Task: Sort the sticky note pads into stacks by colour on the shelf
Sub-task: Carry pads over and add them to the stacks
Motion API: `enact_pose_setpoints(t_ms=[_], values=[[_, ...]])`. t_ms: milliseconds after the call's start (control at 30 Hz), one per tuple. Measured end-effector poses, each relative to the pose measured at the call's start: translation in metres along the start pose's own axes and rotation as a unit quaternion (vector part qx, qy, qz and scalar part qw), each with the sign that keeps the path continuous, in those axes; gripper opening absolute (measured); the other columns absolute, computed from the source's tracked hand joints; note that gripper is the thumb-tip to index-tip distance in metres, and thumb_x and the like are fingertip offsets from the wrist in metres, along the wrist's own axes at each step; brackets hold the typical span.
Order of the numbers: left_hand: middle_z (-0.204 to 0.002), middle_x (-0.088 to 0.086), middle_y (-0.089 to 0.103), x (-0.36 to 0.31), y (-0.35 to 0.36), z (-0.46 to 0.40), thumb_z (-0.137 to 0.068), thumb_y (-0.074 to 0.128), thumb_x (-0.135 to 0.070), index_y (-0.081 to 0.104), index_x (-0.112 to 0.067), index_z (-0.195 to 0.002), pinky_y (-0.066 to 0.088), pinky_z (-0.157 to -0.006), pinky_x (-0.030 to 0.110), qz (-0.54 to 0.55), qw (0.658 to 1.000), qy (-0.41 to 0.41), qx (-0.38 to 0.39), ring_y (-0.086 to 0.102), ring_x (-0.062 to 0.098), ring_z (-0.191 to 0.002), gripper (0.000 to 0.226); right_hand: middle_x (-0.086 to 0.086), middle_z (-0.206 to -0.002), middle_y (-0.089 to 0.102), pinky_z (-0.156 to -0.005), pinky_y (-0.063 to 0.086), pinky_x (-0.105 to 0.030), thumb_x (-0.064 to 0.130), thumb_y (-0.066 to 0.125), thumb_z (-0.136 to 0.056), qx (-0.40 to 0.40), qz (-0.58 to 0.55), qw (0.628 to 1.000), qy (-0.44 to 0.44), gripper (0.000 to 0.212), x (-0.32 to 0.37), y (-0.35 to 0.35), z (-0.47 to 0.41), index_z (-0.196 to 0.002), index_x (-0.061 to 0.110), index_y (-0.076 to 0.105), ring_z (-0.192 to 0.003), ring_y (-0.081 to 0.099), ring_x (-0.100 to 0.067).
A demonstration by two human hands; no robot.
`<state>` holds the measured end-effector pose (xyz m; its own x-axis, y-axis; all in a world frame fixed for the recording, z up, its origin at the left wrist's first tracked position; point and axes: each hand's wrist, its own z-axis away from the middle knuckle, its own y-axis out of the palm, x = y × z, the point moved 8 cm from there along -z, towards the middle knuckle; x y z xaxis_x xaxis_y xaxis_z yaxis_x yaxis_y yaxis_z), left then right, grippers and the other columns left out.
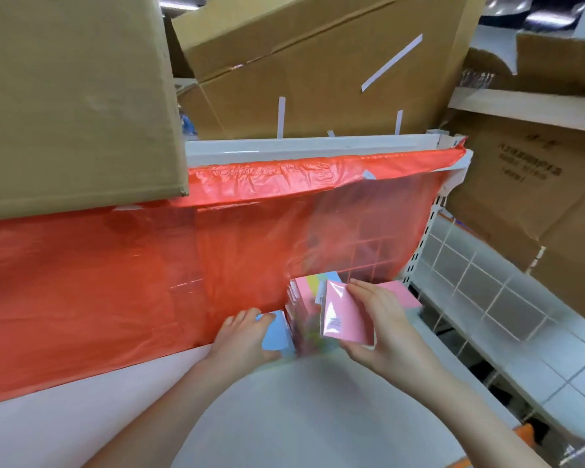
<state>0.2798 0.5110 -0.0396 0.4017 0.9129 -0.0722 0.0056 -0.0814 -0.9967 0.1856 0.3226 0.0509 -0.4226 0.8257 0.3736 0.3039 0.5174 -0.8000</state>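
Right hand [382, 319] gripping a wrapped pink square sticky note pad [347, 314], thumb on the shiny front near the top, other fingers curled round the back and under the bottom edge. Pink pad held up, tilted, just right of a packed row of sticky note pads in clear wrap [301, 315]. Row standing on edge on the white shelf board [48, 410], right at the bottom edge of the big orange see-through plastic sheet [115, 282]. Pink, yellow, green and blue tops showing at the back of the row. Too blurry to count the pads in the row.

Left hand [244, 336] holding a flat light blue sticky note pad [274, 334], just left of the row and touching it. Fingers curled over the top of the blue pad, close together. Thumb hidden, cannot tell where.

Another pink pad lying flat [401, 292] just behind the right hand, right of the row.

Orange sheet hanging from a white metal shelf rail [301, 146] above the row. Big brown cardboard boxes [318, 62] stacked on top of the rail. White wire grid panel [480, 288] well to the right of the row. Person's pale shirt [301, 417] below the row, filling the bottom.
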Motion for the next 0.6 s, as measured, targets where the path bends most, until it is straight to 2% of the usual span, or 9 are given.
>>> enact_pose_setpoints(t_ms=[333, 500, 600], values=[[-0.134, -0.003, 0.038, -0.008, 0.008, -0.006, -0.083, 0.051, -0.059, 0.029, -0.031, -0.142, 0.034, -0.099, 0.036, -0.031, 0.999, -0.021, 0.021, 0.036, 0.019, -0.126, 0.069, 0.013, -0.135, 0.036, -0.105, 0.013, -0.005, 0.053, 0.057, -0.071, -0.011, -0.021, 1.0, 0.01, 0.079, -0.049, -0.019, -0.014, -0.137, 0.014, 0.041, -0.126, 0.029, 0.002], [-0.139, -0.003, 0.032, -0.008, 0.009, -0.004, -0.085, 0.05, -0.058, 0.027, -0.029, -0.143, 0.032, -0.102, 0.034, -0.029, 0.999, -0.019, 0.022, 0.031, 0.018, -0.13, 0.07, 0.015, -0.133, 0.035, -0.107, 0.019, -0.017, 0.045, 0.065, -0.07, -0.008, -0.007, 1.0, 0.02, 0.077, -0.072, -0.019, -0.014, -0.137, 0.013, 0.042, -0.124, 0.027, 0.005], [-0.147, -0.002, 0.025, -0.008, 0.007, 0.002, -0.085, 0.05, -0.059, 0.026, -0.028, -0.146, 0.027, -0.105, 0.033, -0.025, 0.999, -0.019, 0.021, 0.023, 0.018, -0.137, 0.073, 0.01, -0.135, 0.037, -0.106, 0.02, -0.017, 0.034, 0.075, -0.073, 0.012, 0.007, 0.999, 0.038, 0.077, -0.093, -0.02, -0.014, -0.138, 0.012, 0.04, -0.125, 0.03, -0.002]])
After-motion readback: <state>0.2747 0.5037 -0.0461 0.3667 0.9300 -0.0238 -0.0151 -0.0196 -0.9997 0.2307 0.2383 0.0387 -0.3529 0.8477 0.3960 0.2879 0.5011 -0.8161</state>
